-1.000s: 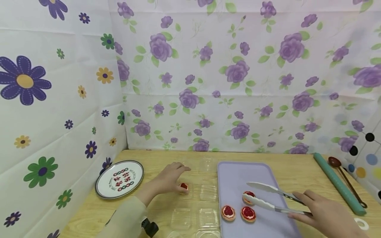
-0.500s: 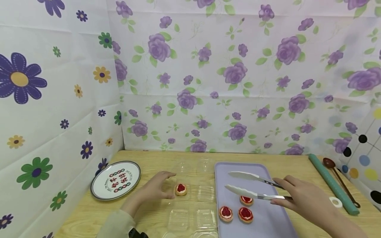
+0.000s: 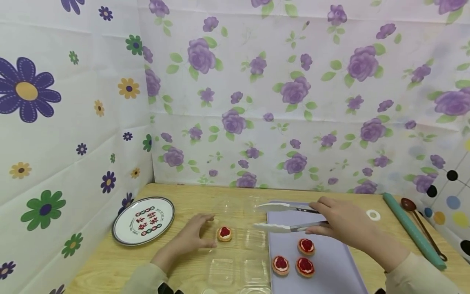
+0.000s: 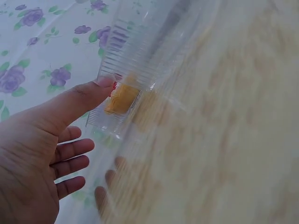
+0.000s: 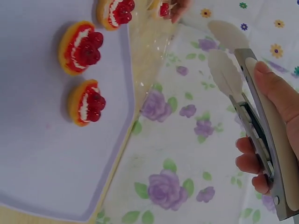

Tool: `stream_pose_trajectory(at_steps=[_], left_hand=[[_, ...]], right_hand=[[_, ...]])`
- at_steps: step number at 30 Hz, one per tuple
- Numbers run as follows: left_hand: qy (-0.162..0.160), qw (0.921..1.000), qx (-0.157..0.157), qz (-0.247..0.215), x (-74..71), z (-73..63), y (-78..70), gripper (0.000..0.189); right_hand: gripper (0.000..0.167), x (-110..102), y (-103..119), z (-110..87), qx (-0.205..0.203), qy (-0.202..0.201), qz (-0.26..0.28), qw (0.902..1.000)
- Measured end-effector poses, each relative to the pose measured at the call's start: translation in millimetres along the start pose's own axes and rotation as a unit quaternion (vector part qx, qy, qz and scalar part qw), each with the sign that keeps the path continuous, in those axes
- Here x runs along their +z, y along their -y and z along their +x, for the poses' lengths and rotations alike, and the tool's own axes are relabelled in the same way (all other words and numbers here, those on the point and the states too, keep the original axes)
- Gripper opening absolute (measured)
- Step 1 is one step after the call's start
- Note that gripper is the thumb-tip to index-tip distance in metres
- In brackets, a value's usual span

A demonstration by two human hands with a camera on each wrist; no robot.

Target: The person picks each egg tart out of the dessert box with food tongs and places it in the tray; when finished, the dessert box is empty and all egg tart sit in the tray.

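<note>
My right hand [image 3: 349, 224] grips a pair of tongs [image 5: 268, 135] by the handles. The tongs' white tips [image 3: 273, 228] stand apart with nothing between them, above the lavender tray's [image 3: 330, 261] back left edge. A white ring [image 3: 373, 215] shows just beyond that hand. My left hand [image 3: 189, 239] is held loosely beside a small tart [image 3: 225, 234] with red topping, which sits in a clear plastic box [image 4: 105, 122]. In the left wrist view its thumb lies against the box's wall; the other fingers are loosely bent. On the tray lie three similar tarts [image 3: 280, 265].
Several clear plastic boxes [image 3: 221, 271] stand in rows left of the tray. A white plate [image 3: 143, 220] with red lettering lies at the left. Along the right side are a green rolling pin [image 3: 415, 230] and a dark red spoon [image 3: 409, 204]. Floral cloth walls [image 3: 275, 155] enclose the table.
My right hand has carried the tongs left and back, away from the tarts on the tray. My left hand has drawn slightly back, leaving the tart in the box in full sight.
</note>
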State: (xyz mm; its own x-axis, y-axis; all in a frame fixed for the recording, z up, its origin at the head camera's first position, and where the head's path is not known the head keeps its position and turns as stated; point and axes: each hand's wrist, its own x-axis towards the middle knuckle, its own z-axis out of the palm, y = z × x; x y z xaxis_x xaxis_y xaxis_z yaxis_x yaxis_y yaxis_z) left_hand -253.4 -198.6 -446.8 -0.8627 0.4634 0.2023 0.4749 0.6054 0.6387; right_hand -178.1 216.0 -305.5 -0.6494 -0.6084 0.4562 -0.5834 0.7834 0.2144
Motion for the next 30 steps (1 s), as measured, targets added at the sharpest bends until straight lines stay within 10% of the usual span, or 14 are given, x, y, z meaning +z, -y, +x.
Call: stream_pose_trajectory(at_steps=[30], left_hand=[[-0.006, 0.9998, 0.008, 0.016, 4.0, -2.3, 5.8, 0.079]], right_hand=[[0.057, 56, 50, 85.7, -0.005, 0.159, -0.006, 0.9872]])
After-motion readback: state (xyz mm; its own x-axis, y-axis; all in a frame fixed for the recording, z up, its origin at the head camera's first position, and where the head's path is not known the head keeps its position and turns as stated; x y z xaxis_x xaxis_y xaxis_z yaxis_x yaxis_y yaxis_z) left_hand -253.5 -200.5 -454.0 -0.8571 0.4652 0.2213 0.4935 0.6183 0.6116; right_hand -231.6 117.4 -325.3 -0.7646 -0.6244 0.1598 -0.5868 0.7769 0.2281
